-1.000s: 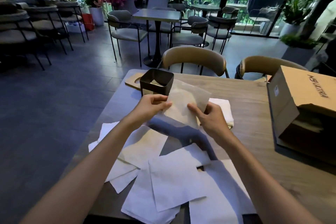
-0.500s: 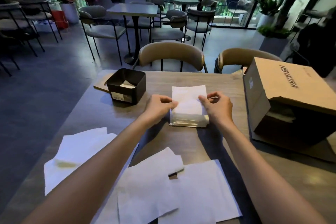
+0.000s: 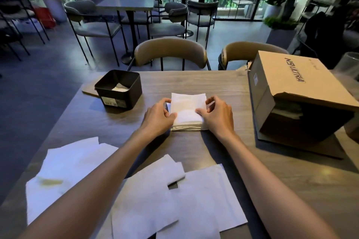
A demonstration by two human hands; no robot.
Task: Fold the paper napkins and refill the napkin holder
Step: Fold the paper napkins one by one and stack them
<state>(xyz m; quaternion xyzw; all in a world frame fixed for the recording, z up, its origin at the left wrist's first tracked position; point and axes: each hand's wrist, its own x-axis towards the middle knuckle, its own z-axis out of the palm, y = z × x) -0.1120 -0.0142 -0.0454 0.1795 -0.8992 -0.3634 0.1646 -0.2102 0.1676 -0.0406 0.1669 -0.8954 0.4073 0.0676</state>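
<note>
Nearest the camera, loose unfolded napkins (image 3: 147, 196) are spread flat over the near part of the wooden worktop (image 3: 291, 180), overlapping one another, with both bare forearms stretched out above them. Further out, near the middle of the worktop, a stack of folded napkins (image 3: 187, 111) is seen, its lower layers appearing to be wrapped in clear film. The top napkin is held at both side edges. The left hand (image 3: 158, 115) is placed at the left edge of the stack, its fingers (image 3: 165, 101) curled and its thumb laid on the top sheet, so that the paper is pinched. The right hand (image 3: 218, 113) is placed at the right edge in the same manner, with the thumb pressed on the upper face and the curled fingers at the side. Whether only the top sheet or several are gripped cannot be told. To the left of the stack and a little further off, a black napkin holder (image 3: 119, 88) is set upright on the worktop, apart from the hands; a small amount of white paper is visible inside it. A thin wooden board (image 3: 89, 91) is partly hidden behind the holder. At the right, an open cardboard box (image 3: 287, 87) is laid on its side. Beyond the far edge, two tan chairs (image 3: 171, 52) are tucked in.
</note>
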